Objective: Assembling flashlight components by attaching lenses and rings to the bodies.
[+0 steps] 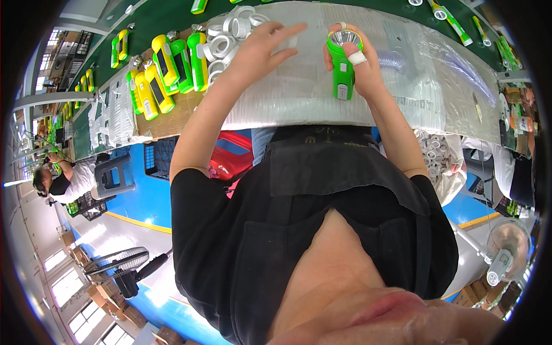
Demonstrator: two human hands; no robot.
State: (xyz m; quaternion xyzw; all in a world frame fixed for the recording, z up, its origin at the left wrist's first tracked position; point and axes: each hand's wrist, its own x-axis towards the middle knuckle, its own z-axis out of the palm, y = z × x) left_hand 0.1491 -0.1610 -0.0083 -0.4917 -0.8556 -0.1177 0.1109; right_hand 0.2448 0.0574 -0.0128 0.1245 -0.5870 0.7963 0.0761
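Observation:
My right hand (362, 69) grips a green flashlight (343, 63) upright, its round silver reflector end facing up; one finger wears white tape. My left hand (267, 49) is open with fingers spread, hovering over the plastic-covered bench (402, 92) just right of a pile of white and silver rings (227, 37). It holds nothing. Both forearms reach out from my black shirt toward the bench.
Yellow and green flashlights (167, 66) lie in a cluster on cardboard at the left. More flashlights (454, 20) lie on the green belt behind. A red crate (233, 155) and a grey stool (112, 175) stand below the bench. Another person (60, 181) works at far left; fans stand nearby.

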